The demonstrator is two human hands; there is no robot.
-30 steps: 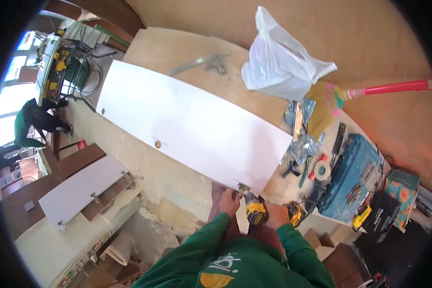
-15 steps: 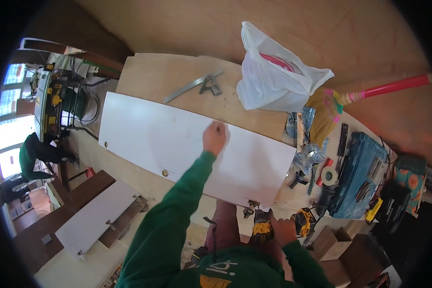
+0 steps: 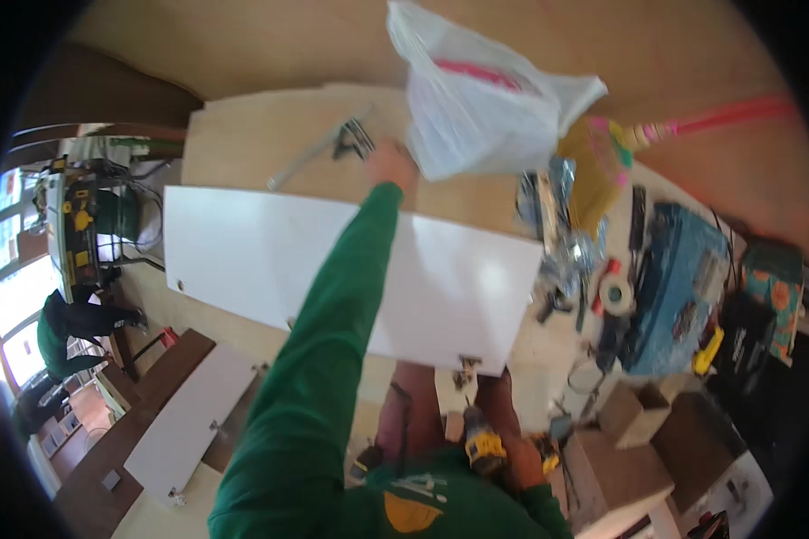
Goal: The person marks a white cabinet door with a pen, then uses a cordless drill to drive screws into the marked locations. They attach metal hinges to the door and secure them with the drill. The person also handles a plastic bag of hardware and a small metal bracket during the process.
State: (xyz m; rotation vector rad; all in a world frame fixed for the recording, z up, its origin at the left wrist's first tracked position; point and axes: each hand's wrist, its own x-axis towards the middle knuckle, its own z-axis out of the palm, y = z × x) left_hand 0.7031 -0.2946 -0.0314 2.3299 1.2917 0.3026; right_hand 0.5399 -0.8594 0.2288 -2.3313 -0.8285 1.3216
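My left hand [image 3: 392, 167] reaches over the white panel [image 3: 252, 242] to the brown board [image 3: 243, 135] behind it. It is beside the combination square [image 3: 355, 139] and just left of the white plastic bag [image 3: 485, 117]; blur hides its fingers. Low by my lap, my right hand [image 3: 522, 463] is closed around a yellow and black cordless drill [image 3: 485, 449]. A metal hinge [image 3: 465, 370] sits at the panel's near edge, towards its right end. One round hole shows near the panel's left end; my left sleeve partly covers another.
A straw broom [image 3: 593, 171] leans behind a blue toolbox [image 3: 679, 292] on the right, with tape rolls [image 3: 615, 294] and loose tools nearby. Wooden boxes [image 3: 634, 413] stand at lower right. Lower left lies another white panel [image 3: 189, 422] with hinges. Another person [image 3: 67, 332] works far left.
My left hand has gone from above the white panel to the brown board beyond it. My right hand and the drill have moved lower, closer to my body. The view has shifted.
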